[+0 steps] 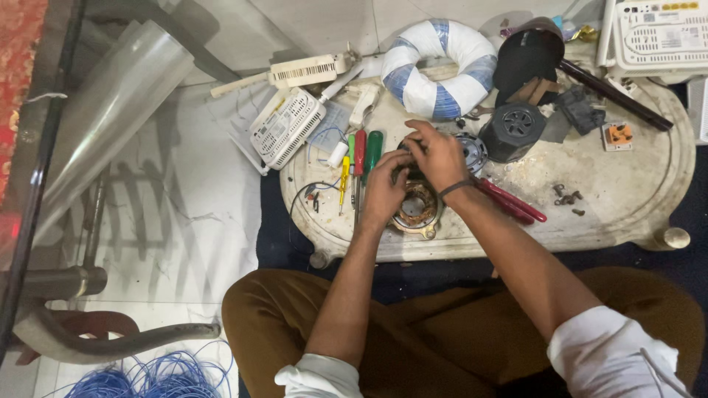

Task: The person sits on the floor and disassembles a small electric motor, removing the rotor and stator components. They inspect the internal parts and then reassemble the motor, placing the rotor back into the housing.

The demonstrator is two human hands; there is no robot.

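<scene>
Both hands meet over a round metal motor stator with copper windings (418,210) that lies on a low oval table (627,199). My left hand (383,188) grips the stator's upper left side. My right hand (436,151) is curled over its top edge, fingers pinched on a small part that I cannot make out. A round silver motor cover (472,151) lies just behind the right hand. Red-handled pliers (512,203) lie right of my right wrist.
Red, green and yellow screwdrivers (360,158) lie left of the hands. Behind are a black fan housing (514,129), a blue-and-white wrapped ring (441,66), white router boxes (287,125), loose screws (566,197) and an orange switch (618,135). Blue wire coils (147,376) lie on the floor.
</scene>
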